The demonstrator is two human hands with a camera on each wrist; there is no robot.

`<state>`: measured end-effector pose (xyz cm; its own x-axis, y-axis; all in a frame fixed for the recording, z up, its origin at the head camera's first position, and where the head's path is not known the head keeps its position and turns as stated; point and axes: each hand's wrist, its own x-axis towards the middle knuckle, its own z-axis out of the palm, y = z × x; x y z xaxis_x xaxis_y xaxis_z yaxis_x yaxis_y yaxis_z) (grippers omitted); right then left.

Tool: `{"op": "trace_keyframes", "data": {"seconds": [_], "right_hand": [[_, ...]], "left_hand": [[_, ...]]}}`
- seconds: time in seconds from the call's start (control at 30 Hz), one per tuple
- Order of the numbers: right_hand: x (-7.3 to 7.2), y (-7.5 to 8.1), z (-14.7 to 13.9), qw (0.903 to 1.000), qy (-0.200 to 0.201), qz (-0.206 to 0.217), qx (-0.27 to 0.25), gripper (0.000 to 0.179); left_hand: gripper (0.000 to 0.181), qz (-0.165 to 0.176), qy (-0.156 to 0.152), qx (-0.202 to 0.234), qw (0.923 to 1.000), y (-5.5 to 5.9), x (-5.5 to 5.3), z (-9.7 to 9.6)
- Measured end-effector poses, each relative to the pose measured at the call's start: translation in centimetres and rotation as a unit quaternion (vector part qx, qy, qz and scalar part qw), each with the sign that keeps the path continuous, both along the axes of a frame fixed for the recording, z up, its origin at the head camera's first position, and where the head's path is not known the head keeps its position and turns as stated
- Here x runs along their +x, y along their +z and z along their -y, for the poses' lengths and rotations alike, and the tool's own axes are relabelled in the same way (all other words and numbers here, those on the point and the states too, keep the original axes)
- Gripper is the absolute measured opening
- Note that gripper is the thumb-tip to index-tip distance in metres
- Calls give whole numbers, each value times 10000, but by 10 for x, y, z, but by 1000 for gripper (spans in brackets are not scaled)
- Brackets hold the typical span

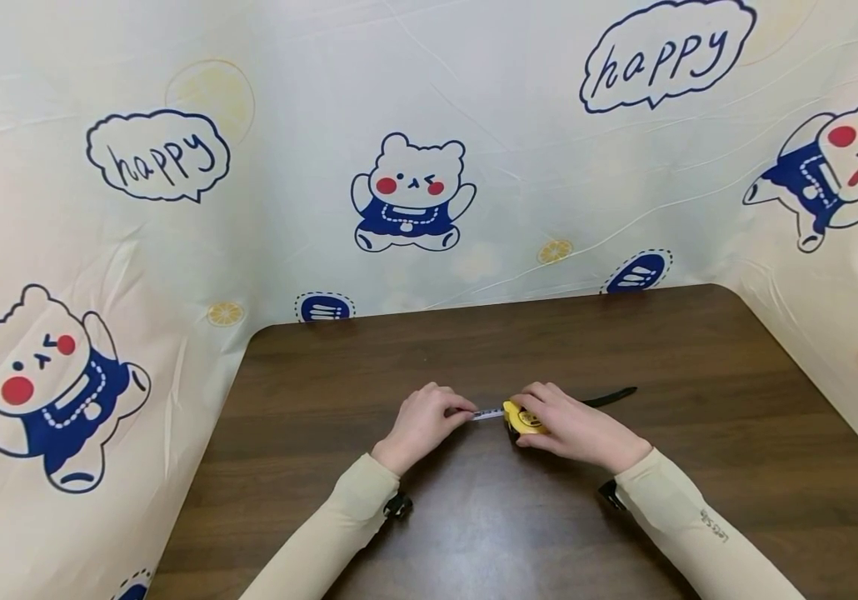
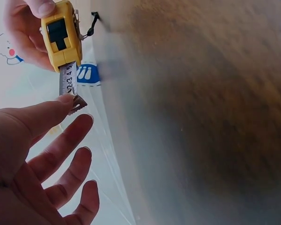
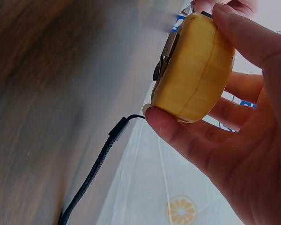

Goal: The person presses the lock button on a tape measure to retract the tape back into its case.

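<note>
Left hand (image 1: 421, 425) pinches the hooked tip of the blade (image 2: 68, 79), other fingers spread loose. Right hand (image 1: 575, 429) grips the yellow tape measure (image 1: 522, 419) on the counter (image 1: 699, 358); short numbered blade drawn out, black strap (image 1: 609, 397) trailing behind.

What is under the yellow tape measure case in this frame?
Under the yellow plastic tape measure case lies the dark brown wooden table. The right hand grips the case and covers most of it, so whether it touches the wood cannot be seen.
</note>
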<state>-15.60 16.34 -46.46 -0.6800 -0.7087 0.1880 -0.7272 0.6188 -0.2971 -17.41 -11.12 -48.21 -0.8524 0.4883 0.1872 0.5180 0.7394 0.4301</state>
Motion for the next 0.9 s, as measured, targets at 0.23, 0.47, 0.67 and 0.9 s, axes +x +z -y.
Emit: {"op": "trace_keyframes", "data": {"seconds": [0.23,0.47,0.67,0.9], "right_hand": [[1,1,3,9999,26,140,11,51],[1,1,7,9999,99,60,-8,50],[3,1,10,9998,196,12,-72,49],[3,1,12,9998,215,4,-11,50]], "left_hand": [[11,22,-53,-46,10000,0,0,-4],[11,-80,-116,-43,9999,-1,0,-8],[12,-48,-179,-45,9998,0,1,-11],[13,-93,-208,-66,9997,2,2,-14]]}}
